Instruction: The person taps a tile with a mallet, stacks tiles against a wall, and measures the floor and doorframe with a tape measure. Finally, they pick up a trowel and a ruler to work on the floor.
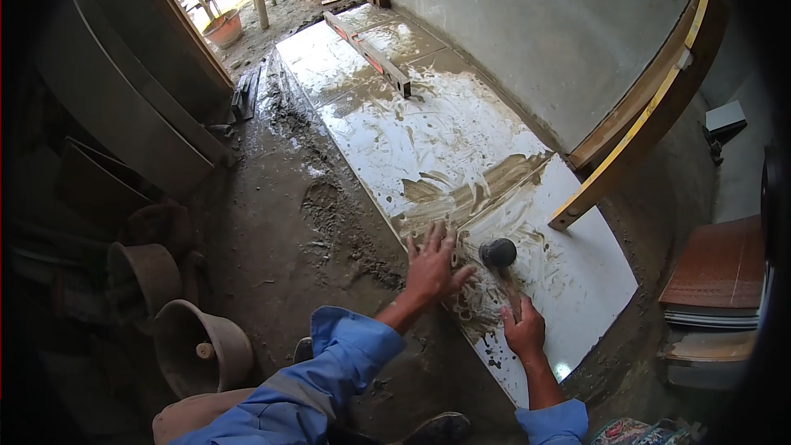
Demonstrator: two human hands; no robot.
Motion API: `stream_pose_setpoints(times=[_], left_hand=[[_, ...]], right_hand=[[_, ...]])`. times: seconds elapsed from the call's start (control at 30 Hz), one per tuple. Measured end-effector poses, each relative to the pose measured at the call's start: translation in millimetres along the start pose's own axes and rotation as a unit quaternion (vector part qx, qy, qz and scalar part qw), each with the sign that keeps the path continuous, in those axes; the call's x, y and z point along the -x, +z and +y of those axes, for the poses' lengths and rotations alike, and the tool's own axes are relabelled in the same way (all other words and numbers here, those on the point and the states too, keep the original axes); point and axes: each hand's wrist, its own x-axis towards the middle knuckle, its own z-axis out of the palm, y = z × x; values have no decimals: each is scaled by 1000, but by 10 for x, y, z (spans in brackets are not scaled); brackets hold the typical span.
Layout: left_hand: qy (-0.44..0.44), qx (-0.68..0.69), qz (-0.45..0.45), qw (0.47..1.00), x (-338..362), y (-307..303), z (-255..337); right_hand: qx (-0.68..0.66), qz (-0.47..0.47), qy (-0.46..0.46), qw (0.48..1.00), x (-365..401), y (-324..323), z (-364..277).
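Observation:
White floor tiles (597, 251) smeared with grey-brown slurry lie in a row on the muddy floor. My left hand (432, 268) has its fingers spread over the near left edge of the tiles, close to a joint; whether it touches them I cannot tell. My right hand (525, 328) grips the handle of a mallet with a black head (498, 254). The mallet's head is over the smeared tile, just right of my left hand. A spirit level (371, 56) rests across the far tiles. A long yellow-edged level (630, 144) leans on the wall, its lower end over the near tile.
Two buckets (231, 350) stand at the lower left, beside wet mortar (329, 214) on the floor. Stacked tiles (715, 268) are at the right. An orange bucket (222, 29) sits by the doorway. The wall (527, 33) borders the tiles on the right.

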Motion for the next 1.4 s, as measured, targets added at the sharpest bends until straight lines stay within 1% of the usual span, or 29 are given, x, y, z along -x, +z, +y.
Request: stream_pose_setpoints(times=[0.03,0.1,0.17,0.23,0.27,0.33,0.4,0.5,0.6,0.67,0.9,0.97,1.0,1.07,1.1,1.13,1.17,1.2,1.23,1.27,1.33,1.37,1.4], left_hand=[[0,34,53,998,-53,-107,-64],[-57,41,133,989,-174,-403,-210],[-155,81,199,964,-350,-511,-519],[-227,187,221,930,-506,-600,-822],[-224,187,223,930,-567,-614,-945],[-268,235,230,906,-654,-598,-1144],[-265,236,237,904,-694,-591,-1230],[-259,227,223,912,-720,-602,-1269],[-261,258,236,900,-759,-580,-1329],[-263,301,257,880,-773,-531,-1369],[-256,337,244,873,-761,-535,-1398],[-230,390,256,854,-770,-461,-1510],[-230,392,252,855,-744,-490,-1489],[-253,282,235,895,-655,-548,-1372],[-211,168,254,929,-570,-571,-1222],[-200,176,240,934,-499,-566,-1100],[-119,99,232,960,-431,-552,-998],[-35,22,226,973,-367,-542,-879],[-22,3,162,986,-304,-546,-719],[-13,9,154,988,-254,-479,-606],[61,-67,92,992,-154,-339,-409],[81,-78,48,993,-111,-234,-351],[84,-76,45,992,-65,-140,-267]], right_hand=[[1,2,3,1000,1,2,11],[-15,8,-10,1000,0,17,38],[-17,12,-7,1000,-3,25,43],[-18,15,-8,1000,-14,21,32],[-18,7,0,1000,-19,9,19],[-18,-1,10,1000,-22,-2,6],[-22,-5,12,1000,-21,-8,6],[-18,-2,8,1000,-21,12,42],[-21,4,7,1000,-20,11,31],[-17,6,9,1000,-19,4,19],[-10,-6,13,1000,-23,11,49],[-7,-6,16,1000,-22,6,42],[-6,-4,19,1000,-25,4,36],[-12,1,17,1000,-33,20,35],[-17,6,12,1000,-20,7,42],[-11,15,29,999,-12,-20,25],[-15,0,33,999,-18,-43,-11],[-20,-16,36,999,-16,-62,-27],[-15,-10,50,999,-8,-59,-11],[-18,-11,43,999,-10,-34,13],[-21,-8,42,999,-16,-22,26],[-20,-18,47,999,-22,-25,27],[-20,-30,51,998,-18,-28,30]])
